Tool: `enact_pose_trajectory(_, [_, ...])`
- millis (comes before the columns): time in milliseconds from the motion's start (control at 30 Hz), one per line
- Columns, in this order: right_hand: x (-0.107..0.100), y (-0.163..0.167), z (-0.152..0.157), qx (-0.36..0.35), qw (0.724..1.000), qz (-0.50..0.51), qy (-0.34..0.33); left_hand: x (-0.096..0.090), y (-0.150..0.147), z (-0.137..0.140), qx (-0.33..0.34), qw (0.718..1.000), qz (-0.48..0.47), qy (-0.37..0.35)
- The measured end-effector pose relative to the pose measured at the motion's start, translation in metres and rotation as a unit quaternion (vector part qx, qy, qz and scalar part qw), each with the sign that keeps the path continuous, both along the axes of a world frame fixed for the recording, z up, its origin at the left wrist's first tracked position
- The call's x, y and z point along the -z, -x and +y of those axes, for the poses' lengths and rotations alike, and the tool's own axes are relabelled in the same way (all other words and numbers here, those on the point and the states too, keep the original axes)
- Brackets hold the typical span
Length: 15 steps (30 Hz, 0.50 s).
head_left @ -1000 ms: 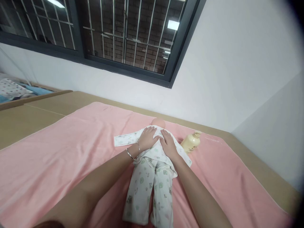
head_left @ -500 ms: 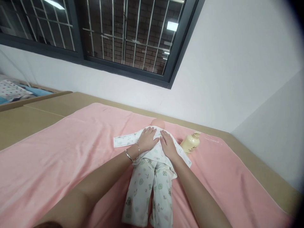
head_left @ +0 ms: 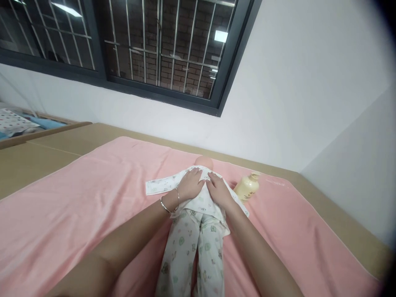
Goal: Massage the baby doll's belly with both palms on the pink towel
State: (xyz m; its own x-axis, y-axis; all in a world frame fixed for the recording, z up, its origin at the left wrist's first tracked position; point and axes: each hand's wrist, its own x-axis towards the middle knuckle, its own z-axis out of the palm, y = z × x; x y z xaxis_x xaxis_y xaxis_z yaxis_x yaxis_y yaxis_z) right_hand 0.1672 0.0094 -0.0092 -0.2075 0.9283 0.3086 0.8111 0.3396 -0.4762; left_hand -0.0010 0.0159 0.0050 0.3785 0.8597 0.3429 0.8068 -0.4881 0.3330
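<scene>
A baby doll lies stretched out in a white patterned pajama top [head_left: 198, 203] and matching pants [head_left: 182, 247]. Its smooth, bare head [head_left: 203, 162] points toward the wall; whether it lies face up or face down I cannot tell. My left hand [head_left: 191, 183], with bracelets at the wrist, rests flat on the upper torso, fingers stretched out. Beside it my right hand [head_left: 219, 189] lies flat on the other side of the torso, the two thumbs close together. One sleeve [head_left: 159, 185] spreads out to the left. Just right of my right hand is a pale yellow pump bottle [head_left: 247, 187].
A pink blanket [head_left: 102, 185] with soft folds lies under the doll on a tan surface [head_left: 55, 144]. Behind is a white wall with a dark-framed barred window [head_left: 161, 90]. At the far left, a wooden-edged compartment holds dotted and blue cloth [head_left: 15, 121].
The whole view has shifted slightly. Both hands stay flat on the doll's torso, the right fingertips perhaps a little lower; the doll and bottle keep their places.
</scene>
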Motion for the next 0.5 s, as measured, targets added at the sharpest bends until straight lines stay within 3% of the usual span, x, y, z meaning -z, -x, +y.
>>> enact_pose_trajectory(200, [0.006, 0.000, 0.002, 0.081, 0.994, -0.075, -0.024, 0.010, 0.007, 0.013, -0.068, 0.997, -0.001, 0.042])
enact_pose_trajectory(300, [-0.001, 0.015, -0.016, 0.049, 0.993, -0.102, -0.036, 0.001, 0.006, -0.002, -0.066, 0.996, 0.052, 0.035])
enact_pose_trajectory(400, [-0.009, 0.028, -0.034, -0.008, 0.994, -0.112, -0.007, -0.011, 0.006, -0.015, -0.038, 0.990, 0.111, 0.082])
enact_pose_trajectory(500, [-0.013, 0.029, -0.036, -0.032, 0.995, -0.090, -0.002, -0.018, 0.006, -0.017, -0.012, 0.992, 0.101, 0.068])
